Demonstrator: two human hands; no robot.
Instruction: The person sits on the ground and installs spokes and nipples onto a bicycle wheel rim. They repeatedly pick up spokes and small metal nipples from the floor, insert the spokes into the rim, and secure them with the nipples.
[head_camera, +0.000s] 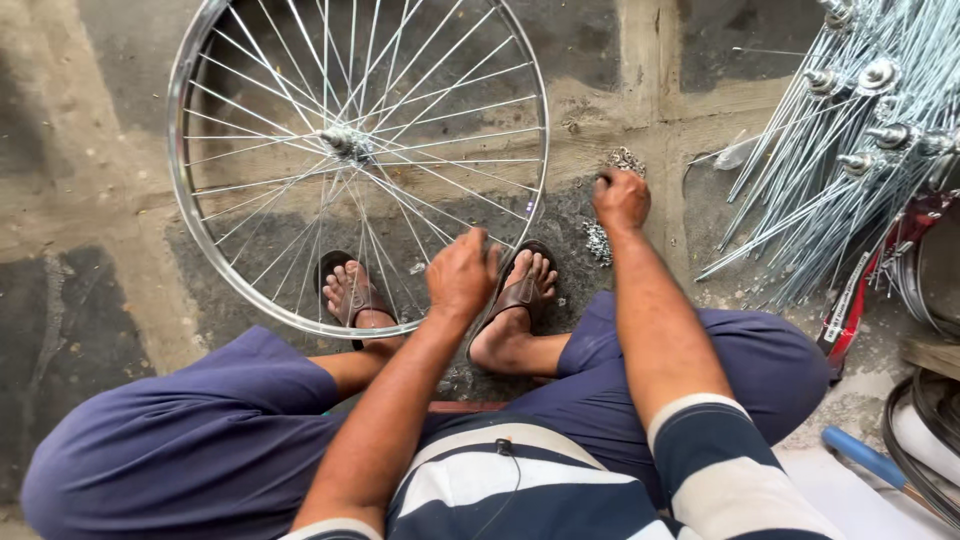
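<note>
A shiny spoked bicycle wheel (200, 230) stands upright on the stained concrete floor in front of me, its hub (345, 143) near the middle. My left hand (460, 273) grips the wheel's lower right rim, between my sandalled feet. My right hand (620, 199) reaches down to the floor, fingers closed among a scatter of small metal nipples (598, 240); what it holds, if anything, is hidden.
A bundle of loose spokes with hubs (850, 130) fans out at the right. Stacked rims and a tyre (925, 400) lie at the far right, beside a blue-handled tool (865, 458). My feet in brown sandals (520, 295) rest under the wheel.
</note>
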